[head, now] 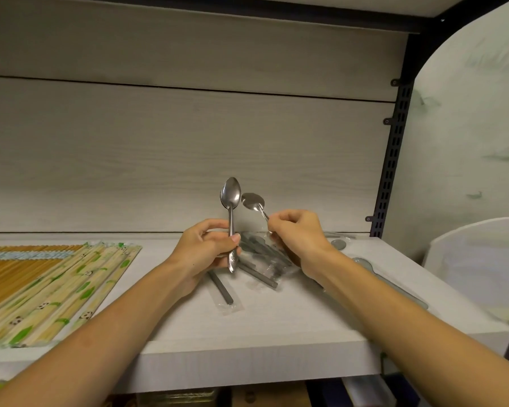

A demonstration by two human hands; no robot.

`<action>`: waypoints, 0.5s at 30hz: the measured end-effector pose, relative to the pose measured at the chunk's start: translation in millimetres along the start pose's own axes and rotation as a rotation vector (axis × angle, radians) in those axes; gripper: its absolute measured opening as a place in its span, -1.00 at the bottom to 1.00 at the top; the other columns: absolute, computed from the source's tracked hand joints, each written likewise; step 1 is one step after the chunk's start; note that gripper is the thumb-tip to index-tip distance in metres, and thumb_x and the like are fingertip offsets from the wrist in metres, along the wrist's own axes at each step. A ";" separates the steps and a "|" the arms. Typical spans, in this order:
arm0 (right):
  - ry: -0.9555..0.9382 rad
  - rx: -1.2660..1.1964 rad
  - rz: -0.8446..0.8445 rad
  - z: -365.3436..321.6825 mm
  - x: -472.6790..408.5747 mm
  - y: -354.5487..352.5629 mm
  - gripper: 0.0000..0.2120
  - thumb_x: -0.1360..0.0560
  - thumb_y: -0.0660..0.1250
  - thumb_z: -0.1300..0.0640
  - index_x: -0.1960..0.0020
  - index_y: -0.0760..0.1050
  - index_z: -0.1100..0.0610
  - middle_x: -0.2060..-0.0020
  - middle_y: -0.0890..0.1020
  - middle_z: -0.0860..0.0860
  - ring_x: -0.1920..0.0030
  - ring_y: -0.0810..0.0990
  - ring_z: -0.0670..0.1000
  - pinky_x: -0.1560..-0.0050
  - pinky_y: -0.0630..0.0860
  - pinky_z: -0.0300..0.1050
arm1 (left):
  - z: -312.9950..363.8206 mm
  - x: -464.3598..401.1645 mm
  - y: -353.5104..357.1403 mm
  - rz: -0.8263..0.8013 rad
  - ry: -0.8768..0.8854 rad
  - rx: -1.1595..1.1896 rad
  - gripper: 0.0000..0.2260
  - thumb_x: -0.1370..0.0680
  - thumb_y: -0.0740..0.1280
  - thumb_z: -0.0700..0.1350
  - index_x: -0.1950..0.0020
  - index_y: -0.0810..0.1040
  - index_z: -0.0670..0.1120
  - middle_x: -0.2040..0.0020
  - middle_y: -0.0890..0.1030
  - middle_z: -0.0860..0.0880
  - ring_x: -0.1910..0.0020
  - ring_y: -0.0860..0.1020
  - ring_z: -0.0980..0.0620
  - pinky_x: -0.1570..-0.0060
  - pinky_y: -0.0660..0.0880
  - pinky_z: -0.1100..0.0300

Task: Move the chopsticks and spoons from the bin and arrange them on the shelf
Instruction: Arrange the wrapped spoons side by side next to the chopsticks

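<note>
My left hand grips the handle of a steel spoon held upright, bowl on top, above the white shelf. My right hand pinches a second steel spoon by its handle, its bowl tilted toward the first spoon's bowl. Under both hands lies a loose pile of grey spoons in clear wrappers. Rows of wrapped chopsticks cover the shelf's left part. The bin is not clearly in view.
More wrapped grey spoons lie at the shelf's right side behind my right forearm. A white rounded object stands beyond the shelf's right end. A black slotted upright borders the back panel. The shelf's front edge runs below my forearms.
</note>
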State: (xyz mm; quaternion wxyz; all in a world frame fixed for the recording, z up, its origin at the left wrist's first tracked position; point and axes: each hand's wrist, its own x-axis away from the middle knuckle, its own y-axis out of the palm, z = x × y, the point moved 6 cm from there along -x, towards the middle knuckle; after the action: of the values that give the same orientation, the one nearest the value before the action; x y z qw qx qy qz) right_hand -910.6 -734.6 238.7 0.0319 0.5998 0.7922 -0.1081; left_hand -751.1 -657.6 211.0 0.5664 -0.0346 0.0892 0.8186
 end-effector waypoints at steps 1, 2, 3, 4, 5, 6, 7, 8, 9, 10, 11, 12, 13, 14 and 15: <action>-0.034 0.002 0.016 -1.9 -0.2 0.2 -0.93 -0.43 0.35 0.29 0.16 0.58 0.16 0.35 0.57 0.03 0.39 0.51 -0.04 0.33 0.51 -0.19 | -0.3 0.0 1.3 -0.012 -0.002 0.001 -0.69 -0.45 0.47 -0.26 -0.17 0.53 -0.13 0.15 0.70 -0.11 0.13 0.68 -0.07 0.15 0.61 0.08; -0.080 0.028 0.046 -4.0 -0.3 0.1 -0.92 -0.41 0.36 0.28 0.18 0.58 0.12 0.35 0.58 0.01 0.35 0.54 -0.02 0.25 0.58 -0.11 | -0.6 0.0 2.5 -0.024 -0.005 0.003 -0.67 -0.44 0.47 -0.27 -0.17 0.53 -0.13 0.14 0.70 -0.12 0.14 0.68 -0.07 0.18 0.60 0.09; -0.133 0.074 0.085 -6.2 -0.2 0.0 -0.89 -0.39 0.37 0.26 0.21 0.58 0.06 0.36 0.59 -0.02 0.32 0.57 0.00 0.15 0.62 -0.03 | -1.0 -0.2 3.9 -0.036 -0.005 0.008 -0.66 -0.43 0.48 -0.27 -0.17 0.53 -0.13 0.13 0.70 -0.12 0.15 0.68 -0.06 0.20 0.58 0.09; -0.184 0.128 0.122 -8.7 0.5 0.0 -0.87 -0.38 0.37 0.25 0.22 0.57 0.03 0.38 0.59 -0.04 0.30 0.60 0.02 0.10 0.64 0.04 | -1.2 -0.1 5.4 -0.049 -0.004 0.012 -0.65 -0.42 0.49 -0.27 -0.17 0.53 -0.14 0.13 0.70 -0.12 0.15 0.67 -0.06 0.20 0.57 0.09; -0.230 0.178 0.140 -11.1 2.0 1.1 -0.86 -0.38 0.36 0.25 0.23 0.56 0.01 0.40 0.58 -0.06 0.27 0.62 0.04 0.09 0.64 0.08 | -1.1 0.0 6.8 -0.063 -0.001 0.015 -0.64 -0.41 0.49 -0.28 -0.17 0.53 -0.14 0.12 0.70 -0.12 0.15 0.67 -0.06 0.20 0.56 0.08; -0.270 0.223 0.142 -12.8 3.2 2.9 -0.85 -0.39 0.35 0.26 0.22 0.55 0.01 0.41 0.57 -0.06 0.25 0.64 0.06 0.10 0.64 0.09 | -0.8 0.3 8.0 -0.076 0.004 0.018 -0.64 -0.41 0.49 -0.29 -0.17 0.53 -0.14 0.12 0.69 -0.12 0.15 0.67 -0.05 0.20 0.56 0.08; -0.297 0.260 0.136 -13.7 3.7 4.7 -0.84 -0.40 0.34 0.27 0.20 0.55 0.01 0.41 0.57 -0.06 0.22 0.64 0.07 0.10 0.63 0.08 | -0.4 0.3 8.9 -0.086 0.007 0.023 -0.64 -0.41 0.48 -0.29 -0.17 0.53 -0.14 0.12 0.69 -0.12 0.16 0.67 -0.05 0.20 0.56 0.08; -0.306 0.284 0.127 -14.0 3.9 6.1 -0.83 -0.40 0.34 0.28 0.20 0.55 0.01 0.41 0.57 -0.05 0.21 0.64 0.08 0.10 0.63 0.08 | 0.1 0.9 9.7 -0.096 0.010 0.028 -0.64 -0.42 0.48 -0.30 -0.17 0.53 -0.14 0.12 0.69 -0.11 0.16 0.67 -0.04 0.20 0.57 0.08; -0.294 0.285 0.112 -12.9 4.0 7.5 -0.83 -0.39 0.35 0.28 0.21 0.55 0.01 0.41 0.57 -0.05 0.22 0.64 0.08 0.09 0.63 0.07 | 0.2 1.0 10.1 -0.105 0.012 0.032 -0.64 -0.42 0.47 -0.30 -0.18 0.52 -0.13 0.12 0.69 -0.11 0.16 0.67 -0.04 0.20 0.58 0.09; -0.267 0.266 0.093 -11.4 4.1 9.0 -0.83 -0.38 0.37 0.28 0.23 0.56 0.01 0.39 0.58 -0.04 0.25 0.63 0.06 0.08 0.63 0.05 | 0.5 1.1 10.4 -0.112 0.016 0.033 -0.64 -0.42 0.47 -0.31 -0.18 0.52 -0.13 0.12 0.69 -0.11 0.15 0.67 -0.05 0.20 0.58 0.09; -0.236 0.242 0.071 -9.7 4.7 10.8 -0.83 -0.36 0.40 0.28 0.24 0.57 0.01 0.38 0.58 -0.04 0.28 0.60 0.02 0.09 0.63 -0.01 | 0.4 0.9 10.3 -0.116 0.019 0.031 -0.63 -0.42 0.47 -0.31 -0.19 0.52 -0.13 0.11 0.69 -0.12 0.15 0.67 -0.05 0.19 0.58 0.09; -0.212 0.224 0.048 -8.1 5.4 12.7 -0.84 -0.36 0.42 0.28 0.23 0.58 0.02 0.38 0.58 -0.05 0.30 0.57 -0.03 0.12 0.62 -0.09 | 0.3 0.6 10.0 -0.118 0.022 0.027 -0.63 -0.42 0.47 -0.31 -0.19 0.52 -0.13 0.10 0.69 -0.12 0.14 0.67 -0.06 0.17 0.59 0.09; -0.194 0.212 0.028 -7.5 6.4 14.3 -0.86 -0.35 0.44 0.27 0.24 0.59 0.03 0.38 0.59 -0.06 0.32 0.56 -0.07 0.18 0.58 -0.17 | 0.0 0.3 9.9 -0.119 0.025 0.027 -0.63 -0.42 0.47 -0.31 -0.20 0.52 -0.13 0.09 0.68 -0.13 0.12 0.66 -0.06 0.15 0.59 0.08; -0.179 0.195 0.012 -7.5 7.7 15.5 -0.87 -0.36 0.44 0.26 0.26 0.60 0.04 0.37 0.60 -0.07 0.31 0.56 -0.10 0.21 0.53 -0.22 | 0.0 0.1 10.2 -0.122 0.027 0.026 -0.62 -0.42 0.47 -0.31 -0.20 0.52 -0.13 0.07 0.68 -0.13 0.12 0.66 -0.07 0.14 0.59 0.08; -0.161 0.167 -0.005 -7.4 8.6 16.4 -0.87 -0.37 0.43 0.25 0.28 0.60 0.04 0.36 0.62 -0.08 0.29 0.58 -0.10 0.22 0.52 -0.25 | -0.3 -0.2 10.5 -0.126 0.030 0.024 -0.62 -0.42 0.47 -0.31 -0.20 0.53 -0.13 0.06 0.68 -0.14 0.12 0.66 -0.07 0.14 0.59 0.08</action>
State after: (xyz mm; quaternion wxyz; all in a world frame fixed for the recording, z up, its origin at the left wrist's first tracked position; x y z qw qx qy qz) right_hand -896.7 -720.7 242.2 0.0449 0.5878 0.7768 -0.2215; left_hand -760.9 -661.4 211.9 0.6158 -0.0454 0.1050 0.7795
